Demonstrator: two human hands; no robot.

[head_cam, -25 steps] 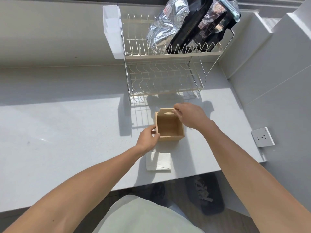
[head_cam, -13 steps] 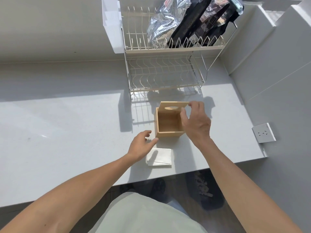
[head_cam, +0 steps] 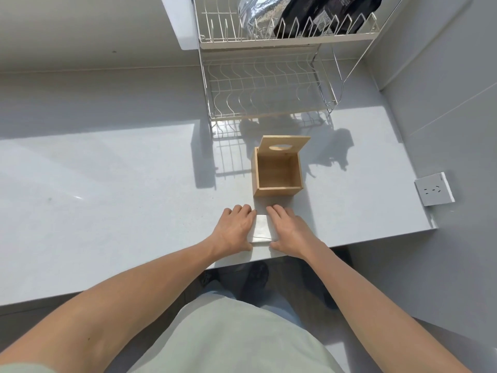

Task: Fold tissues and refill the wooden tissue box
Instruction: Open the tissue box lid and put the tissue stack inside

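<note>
Room: pale grey walls met in a corner at upper right; the right wall ran down alongside the counter's end.
Countertop: white and smooth, lit by strong sun across its near half, with the back strip in shade. A few small dark specks showed on the left part. Its front edge ran across the lower middle of the view.
Floor: dark, visible below the counter edge, with dark footwear partly seen there.
Dish rack: a two-tier wire rack stood at the back of the counter, casting a grid shadow forward. The upper tier held a crinkled silver foil bag and a black packet, both cut off by the top edge. A white panel was fixed to its left side.
Wall socket: a white plate on the right wall, just beside the counter's end.
Wooden tissue box: stood upright in front of the rack, its inside bare, its lid with an oval slot tipped back at the far side.
Folded tissues: a small white stack lay flat near the front edge, just in front of the box and apart from it.
Left hand: palm down, fingers extended, resting against the stack's left side; not gripping.
Right hand: palm down, fingers extended, against the stack's right side; not gripping.
</note>
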